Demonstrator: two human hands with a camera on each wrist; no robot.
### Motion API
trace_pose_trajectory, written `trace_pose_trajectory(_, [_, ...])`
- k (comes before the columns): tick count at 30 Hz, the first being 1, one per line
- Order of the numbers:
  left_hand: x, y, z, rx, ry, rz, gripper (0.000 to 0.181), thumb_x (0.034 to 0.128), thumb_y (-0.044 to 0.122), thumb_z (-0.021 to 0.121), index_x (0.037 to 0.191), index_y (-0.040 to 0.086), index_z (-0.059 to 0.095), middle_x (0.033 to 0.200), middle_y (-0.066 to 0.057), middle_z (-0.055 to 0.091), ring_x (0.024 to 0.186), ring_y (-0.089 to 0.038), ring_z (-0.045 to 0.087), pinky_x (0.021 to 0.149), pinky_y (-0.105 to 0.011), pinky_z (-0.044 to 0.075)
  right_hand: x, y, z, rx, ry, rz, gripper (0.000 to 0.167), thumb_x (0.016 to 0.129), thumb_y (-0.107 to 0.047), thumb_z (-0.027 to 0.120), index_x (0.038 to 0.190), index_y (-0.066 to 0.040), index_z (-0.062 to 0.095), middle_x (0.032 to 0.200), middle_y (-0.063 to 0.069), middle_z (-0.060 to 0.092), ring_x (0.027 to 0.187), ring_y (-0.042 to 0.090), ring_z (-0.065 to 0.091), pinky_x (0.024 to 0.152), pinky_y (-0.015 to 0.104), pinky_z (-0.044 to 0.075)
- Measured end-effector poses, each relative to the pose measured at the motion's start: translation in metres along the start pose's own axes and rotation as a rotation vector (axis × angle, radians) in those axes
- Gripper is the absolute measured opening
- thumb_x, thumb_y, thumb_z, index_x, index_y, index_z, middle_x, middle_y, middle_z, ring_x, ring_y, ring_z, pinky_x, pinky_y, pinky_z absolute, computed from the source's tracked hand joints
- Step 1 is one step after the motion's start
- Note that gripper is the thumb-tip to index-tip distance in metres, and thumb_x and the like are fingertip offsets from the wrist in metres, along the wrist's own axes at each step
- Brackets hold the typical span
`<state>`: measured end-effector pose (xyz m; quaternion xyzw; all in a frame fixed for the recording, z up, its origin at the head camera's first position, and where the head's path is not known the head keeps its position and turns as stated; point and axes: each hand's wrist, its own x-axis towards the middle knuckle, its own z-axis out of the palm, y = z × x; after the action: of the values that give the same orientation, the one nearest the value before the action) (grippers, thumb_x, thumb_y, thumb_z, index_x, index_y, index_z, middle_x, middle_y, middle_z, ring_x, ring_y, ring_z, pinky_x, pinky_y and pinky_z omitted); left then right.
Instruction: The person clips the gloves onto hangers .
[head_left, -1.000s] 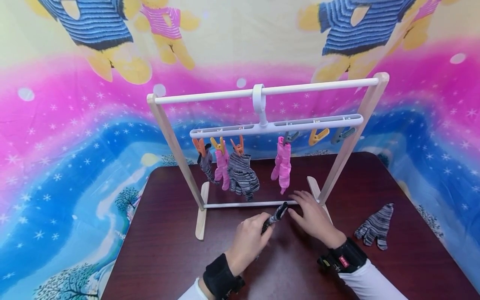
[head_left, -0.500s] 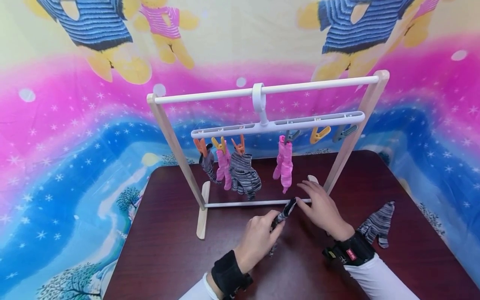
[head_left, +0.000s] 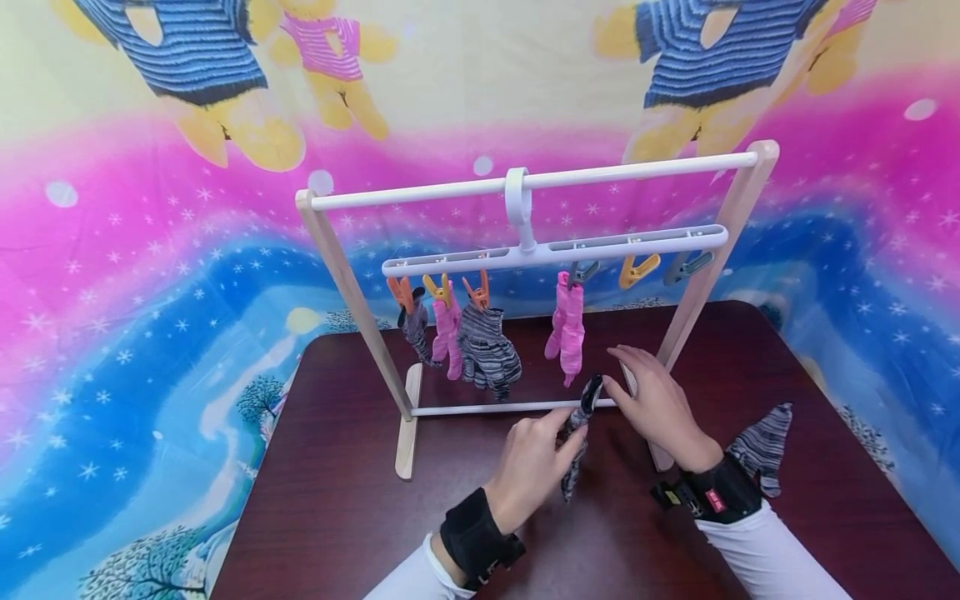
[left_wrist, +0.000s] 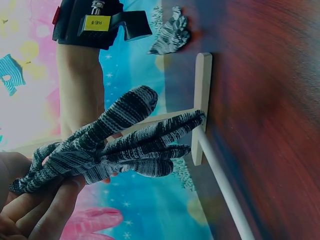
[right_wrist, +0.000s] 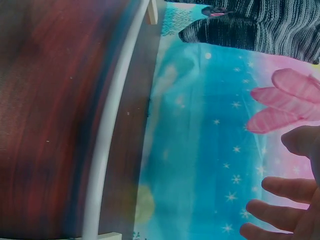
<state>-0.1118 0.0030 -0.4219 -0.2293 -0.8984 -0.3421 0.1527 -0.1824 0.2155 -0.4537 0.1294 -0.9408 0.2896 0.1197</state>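
My left hand pinches a grey-and-black knitted glove near its cuff, above the table. In the left wrist view the glove points its fingers away from my fingertips. My right hand has its fingers extended, with the thumb close to the cuff; whether they touch I cannot tell. Above and beyond the hands, a white hanger carries clothes pegs. A pink glove hangs from a grey peg. To its right dangle a yellow peg and another grey peg, both holding nothing.
The hanger hooks onto a wooden rack's white top bar. On its left side hang a grey glove, a pink glove and a small grey item. Another grey glove lies on the dark table at right.
Both hands have moved right and slightly away from me, and the held glove has gone with them. More of its lower part now shows below my left hand.
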Motion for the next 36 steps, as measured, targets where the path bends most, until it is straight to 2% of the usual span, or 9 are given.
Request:
trace_pose_trajectory(9, [0.008, 0.004, -0.001, -0.018, 0.037, 0.001, 0.007, 0.0961, 0.021, 0.069, 0.1, 0.016, 0.072, 0.069, 0.011, 0.065, 0.058, 0.005, 0.049, 0.054, -0.008, 0.036, 0.006, -0.006, -0.011, 0.04, 0.068, -0.014, 0.048, 0.096, -0.019, 0.067, 0.139, -0.002, 0.057, 0.142, 0.026, 0.056, 0.132, 0.044, 0.051, 0.098, 0.065, 0.047])
trace_pose_trajectory(23, [0.017, 0.012, -0.004, -0.086, 0.044, -0.039, 0.017, 0.0979, 0.025, 0.068, 0.109, 0.013, 0.072, 0.075, 0.007, 0.07, 0.059, 0.004, 0.052, 0.057, -0.006, 0.038, 0.016, -0.019, -0.03, 0.101, 0.135, -0.023, 0.049, 0.098, -0.022, 0.065, 0.142, -0.003, 0.056, 0.144, 0.024, 0.056, 0.133, 0.044, 0.052, 0.096, 0.066, 0.047])
trace_pose_trajectory(28, [0.023, 0.015, -0.005, -0.11, 0.056, -0.032, 0.018, 0.0979, 0.025, 0.068, 0.111, 0.013, 0.072, 0.079, 0.005, 0.074, 0.06, 0.004, 0.058, 0.058, -0.006, 0.041, 0.021, -0.024, -0.037, 0.126, 0.177, -0.033, 0.048, 0.097, -0.02, 0.066, 0.142, -0.003, 0.056, 0.143, 0.024, 0.057, 0.133, 0.044, 0.052, 0.1, 0.066, 0.044])
trace_pose_trajectory(36, [0.031, 0.02, -0.009, -0.093, 0.101, -0.012, 0.017, 0.0967, 0.023, 0.07, 0.111, 0.014, 0.072, 0.077, 0.005, 0.074, 0.06, 0.001, 0.06, 0.057, -0.007, 0.041, 0.029, -0.034, -0.047, 0.18, 0.252, -0.042, 0.051, 0.096, -0.016, 0.067, 0.142, 0.001, 0.054, 0.142, 0.027, 0.057, 0.132, 0.045, 0.053, 0.103, 0.065, 0.042])
